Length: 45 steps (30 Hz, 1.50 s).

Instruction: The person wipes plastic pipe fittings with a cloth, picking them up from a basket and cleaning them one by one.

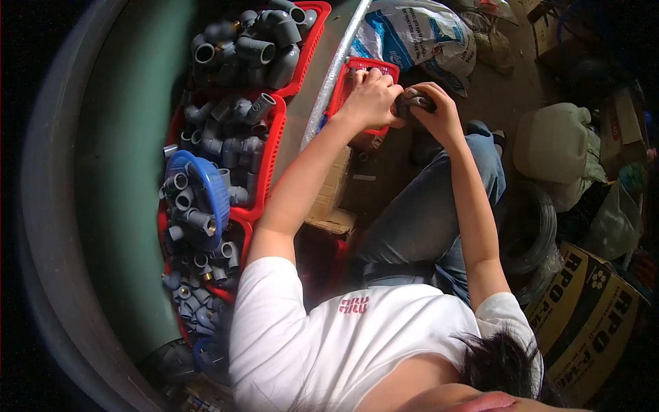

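Floor (528,82), one jug (551,142); two hands (373,96) (441,115) hold something dark (418,101).

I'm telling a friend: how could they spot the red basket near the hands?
Find the white sack at top. Below its left end, partly behind the left hand, is the red basket. Unlike the red baskets of grey fittings, it lies right of the silvery pole.

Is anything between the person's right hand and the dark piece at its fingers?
Nothing visible: the right hand has its fingers around the dark piece. The left hand is close on its other side; whether it grips too is unclear. The small red basket lies beyond, not between.
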Motion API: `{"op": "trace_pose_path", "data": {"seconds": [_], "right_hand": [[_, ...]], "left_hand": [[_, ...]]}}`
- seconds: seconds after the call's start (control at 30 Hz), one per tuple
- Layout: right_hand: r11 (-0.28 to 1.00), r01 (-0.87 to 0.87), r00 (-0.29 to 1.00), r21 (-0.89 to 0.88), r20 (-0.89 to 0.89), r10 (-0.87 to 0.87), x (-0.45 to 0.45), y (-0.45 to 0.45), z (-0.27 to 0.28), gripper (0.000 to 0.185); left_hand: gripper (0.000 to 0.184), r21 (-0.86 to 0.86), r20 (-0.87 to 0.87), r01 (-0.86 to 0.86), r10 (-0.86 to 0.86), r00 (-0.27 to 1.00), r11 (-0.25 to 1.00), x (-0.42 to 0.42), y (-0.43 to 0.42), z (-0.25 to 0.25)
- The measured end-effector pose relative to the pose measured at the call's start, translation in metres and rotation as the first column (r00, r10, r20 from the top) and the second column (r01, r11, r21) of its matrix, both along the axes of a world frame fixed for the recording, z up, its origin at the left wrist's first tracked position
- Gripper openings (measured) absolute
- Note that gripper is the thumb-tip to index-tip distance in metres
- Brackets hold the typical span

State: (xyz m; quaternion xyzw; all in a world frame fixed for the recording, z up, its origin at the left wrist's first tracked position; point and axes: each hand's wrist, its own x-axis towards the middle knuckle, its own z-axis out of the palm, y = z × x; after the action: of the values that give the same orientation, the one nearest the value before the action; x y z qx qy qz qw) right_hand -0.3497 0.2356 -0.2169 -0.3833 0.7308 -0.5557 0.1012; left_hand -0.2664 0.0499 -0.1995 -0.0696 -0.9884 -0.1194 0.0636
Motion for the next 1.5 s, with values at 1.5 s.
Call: {"op": "trace_pose_path", "data": {"seconds": [1.5], "right_hand": [[0.970,0.155,0.654,-0.189,0.755,0.043,0.004,0.002,-0.017,0.033]], "left_hand": [[0.061,0.773,0.003,-0.029,0.042,0.999,0.634,-0.013,-0.002,0.013]]}}
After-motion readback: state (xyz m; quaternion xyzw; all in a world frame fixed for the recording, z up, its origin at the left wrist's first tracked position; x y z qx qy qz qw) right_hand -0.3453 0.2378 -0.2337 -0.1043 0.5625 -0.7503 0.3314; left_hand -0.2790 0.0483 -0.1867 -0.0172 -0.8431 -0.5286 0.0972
